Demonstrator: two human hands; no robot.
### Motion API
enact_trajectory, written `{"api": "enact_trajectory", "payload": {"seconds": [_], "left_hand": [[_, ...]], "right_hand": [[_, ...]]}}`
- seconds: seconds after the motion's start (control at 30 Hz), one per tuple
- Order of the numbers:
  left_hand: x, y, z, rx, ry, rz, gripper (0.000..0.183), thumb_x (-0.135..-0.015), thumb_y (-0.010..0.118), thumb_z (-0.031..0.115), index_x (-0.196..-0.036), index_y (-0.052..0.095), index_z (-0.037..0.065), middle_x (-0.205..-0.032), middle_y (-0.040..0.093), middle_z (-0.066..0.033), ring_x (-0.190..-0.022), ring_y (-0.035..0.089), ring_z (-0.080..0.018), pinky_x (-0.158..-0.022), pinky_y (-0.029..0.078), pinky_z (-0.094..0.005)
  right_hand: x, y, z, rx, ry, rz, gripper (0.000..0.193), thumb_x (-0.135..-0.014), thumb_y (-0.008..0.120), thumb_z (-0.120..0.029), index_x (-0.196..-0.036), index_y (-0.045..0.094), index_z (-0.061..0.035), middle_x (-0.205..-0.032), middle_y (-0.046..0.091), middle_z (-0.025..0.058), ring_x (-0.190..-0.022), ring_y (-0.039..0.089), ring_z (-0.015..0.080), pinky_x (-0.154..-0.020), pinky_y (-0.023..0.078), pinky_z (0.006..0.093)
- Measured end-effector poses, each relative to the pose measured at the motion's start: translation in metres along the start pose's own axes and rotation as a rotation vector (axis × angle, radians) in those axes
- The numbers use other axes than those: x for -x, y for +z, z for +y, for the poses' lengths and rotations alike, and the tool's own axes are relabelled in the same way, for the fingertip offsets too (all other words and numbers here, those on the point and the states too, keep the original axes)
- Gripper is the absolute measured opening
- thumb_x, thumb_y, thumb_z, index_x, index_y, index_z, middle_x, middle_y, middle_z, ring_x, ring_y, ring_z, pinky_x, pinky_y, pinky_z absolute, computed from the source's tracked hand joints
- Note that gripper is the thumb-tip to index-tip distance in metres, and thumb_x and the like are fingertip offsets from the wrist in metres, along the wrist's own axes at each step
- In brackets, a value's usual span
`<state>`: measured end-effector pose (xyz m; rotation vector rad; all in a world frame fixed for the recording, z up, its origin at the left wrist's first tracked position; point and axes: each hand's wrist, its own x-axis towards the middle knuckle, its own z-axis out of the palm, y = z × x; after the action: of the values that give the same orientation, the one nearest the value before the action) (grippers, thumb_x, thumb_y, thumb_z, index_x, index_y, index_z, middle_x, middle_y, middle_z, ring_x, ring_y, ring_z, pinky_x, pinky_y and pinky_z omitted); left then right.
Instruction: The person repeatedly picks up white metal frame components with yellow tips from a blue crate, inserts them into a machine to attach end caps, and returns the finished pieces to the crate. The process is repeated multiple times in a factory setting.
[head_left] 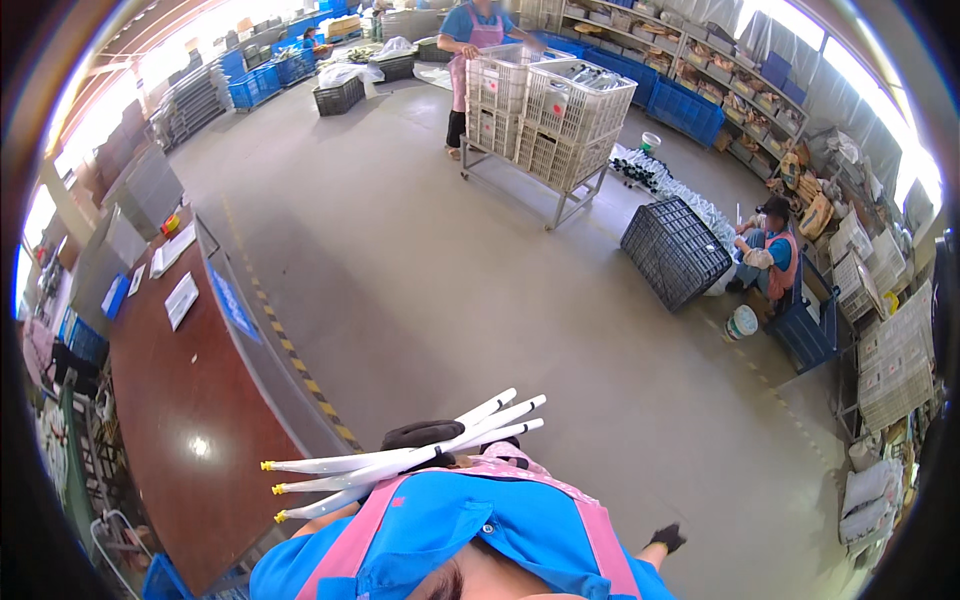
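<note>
Three white tubes (385, 464) lie across the front of my body, held in my left hand (424, 434), which wears a dark glove and is closed around them. Each tube has a yellow tip at its left end and a black band toward its right end. Part of my left hand is hidden behind the tubes. Out to my right side hangs my right hand (669, 537), also dark-gloved and away from the tubes. It appears small and its fingers are hard to make out. My blue shirt and pink apron straps fill the lower edge.
At left stands a reddish-brown table (190, 400) with papers on it. Ahead, a person stands at a wheeled cart of stacked cream crates (565, 130). To the right, a seated person works beside a black crate (676, 252), a white bucket (740, 322) and a blue bin (803, 325).
</note>
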<state>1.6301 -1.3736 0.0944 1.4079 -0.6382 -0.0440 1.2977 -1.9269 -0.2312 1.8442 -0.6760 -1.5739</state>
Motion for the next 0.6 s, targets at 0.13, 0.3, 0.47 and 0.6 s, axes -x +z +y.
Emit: {"api": "enact_trajectory", "payload": {"seconds": [0.13, 0.3, 0.47, 0.6], "left_hand": [[-0.088, -0.020, -0.048, 0.016, -0.041, -0.014, 0.040, -0.083, 0.066, 0.031, -0.106, 0.064, -0.001, -0.110, 0.062, -0.0207, -0.107, 0.059, -0.0309, -0.095, 0.046, -0.0445], [-0.194, -0.045, -0.087, -0.006, -0.078, 0.003, 0.040, -0.083, 0.066, 0.031, -0.106, 0.064, -0.001, -0.110, 0.063, -0.0206, -0.107, 0.060, -0.0308, -0.094, 0.046, -0.0444], [-0.284, -0.074, -0.123, 0.004, -0.112, 0.032, 0.040, -0.083, 0.066, 0.031, -0.106, 0.065, -0.001, -0.110, 0.063, -0.0206, -0.106, 0.060, -0.0307, -0.094, 0.047, -0.0443], [-0.364, -0.090, -0.170, 0.041, -0.130, 0.039, 0.040, -0.083, 0.065, 0.031, -0.105, 0.065, -0.001, -0.110, 0.063, -0.0205, -0.106, 0.060, -0.0306, -0.093, 0.047, -0.0442]], "right_hand": [[0.002, -0.094, -0.017, -0.743, -0.082, -0.213, 0.072, -0.084, 0.054, -0.055, -0.142, 0.035, -0.0183, -0.146, 0.036, 0.0052, -0.136, 0.030, 0.0233, -0.108, 0.028, 0.0401], [-0.077, -0.361, 0.039, -0.569, -0.221, 0.313, 0.047, -0.093, 0.046, -0.038, -0.133, 0.047, -0.0138, -0.138, 0.047, 0.0071, -0.130, 0.040, 0.0263, -0.106, 0.033, 0.0410], [-0.121, -0.704, 0.083, -1.367, -0.619, 1.220, 0.028, -0.079, 0.062, -0.021, -0.104, 0.063, -0.0106, -0.108, 0.063, 0.0110, -0.101, 0.058, 0.0297, -0.086, 0.047, 0.0410], [-0.019, -0.912, 0.110, -1.148, -1.033, 1.845, 0.029, -0.084, 0.059, -0.019, -0.108, 0.060, -0.0032, -0.104, 0.064, 0.0166, -0.094, 0.062, 0.0326, -0.084, 0.049, 0.0382]]}}
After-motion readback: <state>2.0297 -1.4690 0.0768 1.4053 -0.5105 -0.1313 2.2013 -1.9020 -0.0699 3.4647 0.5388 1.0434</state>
